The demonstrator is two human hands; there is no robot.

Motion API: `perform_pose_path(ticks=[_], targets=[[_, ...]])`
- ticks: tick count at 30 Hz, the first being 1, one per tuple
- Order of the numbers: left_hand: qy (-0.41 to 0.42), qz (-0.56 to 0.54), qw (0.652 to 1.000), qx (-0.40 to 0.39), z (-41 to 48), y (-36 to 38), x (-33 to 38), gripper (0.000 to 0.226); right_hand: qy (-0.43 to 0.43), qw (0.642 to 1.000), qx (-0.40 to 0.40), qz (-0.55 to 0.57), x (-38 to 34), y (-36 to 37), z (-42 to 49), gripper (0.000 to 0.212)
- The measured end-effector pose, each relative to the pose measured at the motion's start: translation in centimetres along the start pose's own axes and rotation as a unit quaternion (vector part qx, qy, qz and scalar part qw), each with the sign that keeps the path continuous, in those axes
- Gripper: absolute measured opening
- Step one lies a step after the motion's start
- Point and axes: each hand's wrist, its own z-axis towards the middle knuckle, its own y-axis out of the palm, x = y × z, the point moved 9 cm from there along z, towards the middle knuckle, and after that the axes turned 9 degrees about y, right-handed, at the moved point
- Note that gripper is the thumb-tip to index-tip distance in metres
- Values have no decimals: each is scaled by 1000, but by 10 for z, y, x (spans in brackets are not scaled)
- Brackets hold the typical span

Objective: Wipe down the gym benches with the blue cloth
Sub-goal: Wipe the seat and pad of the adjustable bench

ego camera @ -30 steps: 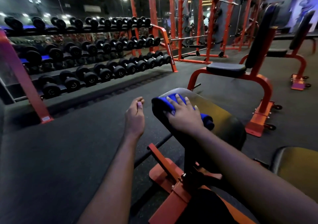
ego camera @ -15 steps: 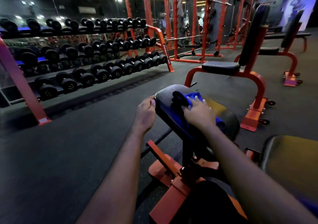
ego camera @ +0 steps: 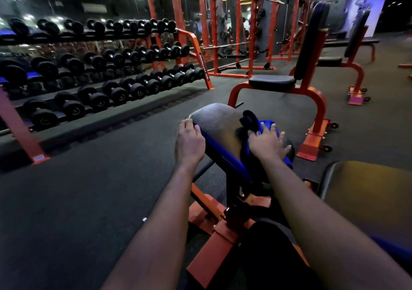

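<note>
A black padded bench seat (ego camera: 218, 122) on an orange frame stands right in front of me. The blue cloth (ego camera: 270, 127) lies bunched on the right part of the pad. My right hand (ego camera: 266, 142) presses down on the cloth with spread, fairly straight fingers. My left hand (ego camera: 189, 140) rests on the pad's left edge, thumb on top and fingers curled over the side.
A long dumbbell rack (ego camera: 93, 75) runs along the left. Another orange bench (ego camera: 289, 82) with an upright back stands just beyond, and a third bench (ego camera: 347, 55) further right. Orange squat racks (ego camera: 223, 33) fill the back. A yellowish pad (ego camera: 367, 196) sits at my right.
My right hand has slid the cloth from the pad's left end toward its right side. My left hand, earlier hanging free, has come to the pad's left edge and holds it.
</note>
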Motion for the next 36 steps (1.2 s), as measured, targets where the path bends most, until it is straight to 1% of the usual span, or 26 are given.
perform_pose_path(ticks=[2, 3, 5, 7, 12, 15, 17, 21, 23, 26, 28, 30, 32, 34, 36], targets=[[1, 7, 1000, 9, 0, -1, -1, 34, 7, 1000, 16, 1, 4, 4, -28, 64], [-1, 15, 1000, 19, 0, 1, 0, 33, 3, 999, 37, -2, 6, 7, -45, 64], [-18, 39, 998, 48, 0, 2, 4, 32, -13, 997, 80, -13, 12, 11, -78, 66], [-33, 65, 994, 77, -1, 2, 10, 32, -9, 995, 94, -15, 19, 11, -87, 67], [-44, 114, 988, 99, -4, 5, 22, 34, 86, 995, 37, 46, 40, 0, -23, 69], [-35, 121, 987, 97, -8, 6, 26, 37, 139, 985, 11, 98, 59, -11, 15, 71], [-34, 123, 987, 101, -9, 5, 25, 37, 146, 983, 6, 111, 62, -11, 19, 73], [-59, 126, 983, 122, -1, 2, 16, 33, 108, 991, 26, 77, 59, 5, -23, 78], [-79, 129, 979, 135, 5, 4, 13, 33, 111, 990, 31, 81, 64, 11, -30, 82], [-98, 104, 978, 149, 13, 12, 10, 34, 159, 980, 22, 118, 71, 9, 1, 85], [-103, 60, 981, 152, 15, 17, 5, 37, 190, 969, 17, 155, 79, 5, 33, 83], [-109, 6, 984, 141, 14, 23, -2, 41, 213, 947, 9, 240, 92, 3, 62, 74], [-115, -20, 984, 134, 12, 24, -5, 43, 223, 918, -3, 327, 101, 3, 77, 65], [-115, -29, 984, 133, 11, 23, -6, 44, 230, 913, 5, 337, 108, 3, 74, 65], [-107, -37, 985, 132, 12, 24, -4, 45, 236, 922, 17, 306, 116, 7, 70, 67]])
